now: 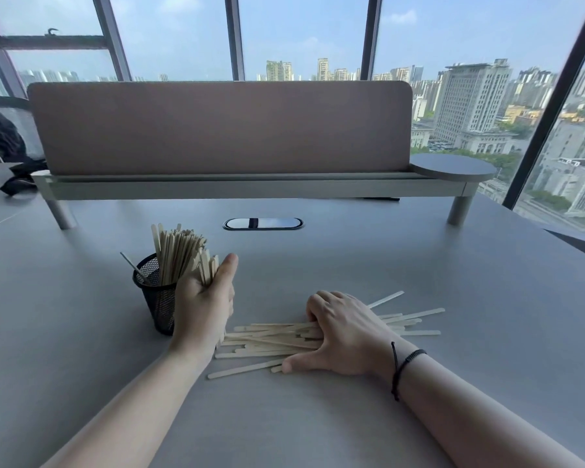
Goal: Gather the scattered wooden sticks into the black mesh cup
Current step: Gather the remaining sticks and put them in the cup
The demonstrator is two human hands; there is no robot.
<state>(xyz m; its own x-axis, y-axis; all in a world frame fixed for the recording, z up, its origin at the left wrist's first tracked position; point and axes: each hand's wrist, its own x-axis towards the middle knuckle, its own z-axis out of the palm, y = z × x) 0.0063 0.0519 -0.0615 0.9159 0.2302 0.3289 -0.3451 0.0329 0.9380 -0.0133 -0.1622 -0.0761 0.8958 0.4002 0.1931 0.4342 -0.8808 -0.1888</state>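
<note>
while a good share of the wooden sticks already stands upright in the black mesh cup (156, 295), the job looks roughly half done, judging by what is left on the grey table (419, 265). the left hand (205, 298) is just to the right of the cup, its fingers wrapped round a small bundle of sticks (207, 269) held nearly upright, close to the cup's rim but not yet inside it. a thin metal rod (134, 266) also leans out of the cup on its left side. further right of the cup, and a little nearer the person, lies the remaining pile of loose sticks (267, 339), fanned out flat on the table. the right hand (338, 332) rests on top of that pile, fingers curled over and thumb spread, seemingly raking sticks together; whether it truly grips any i cannot tell. what remains, i judge, is to drop the held bundle in and then collect the flat pile.
</note>
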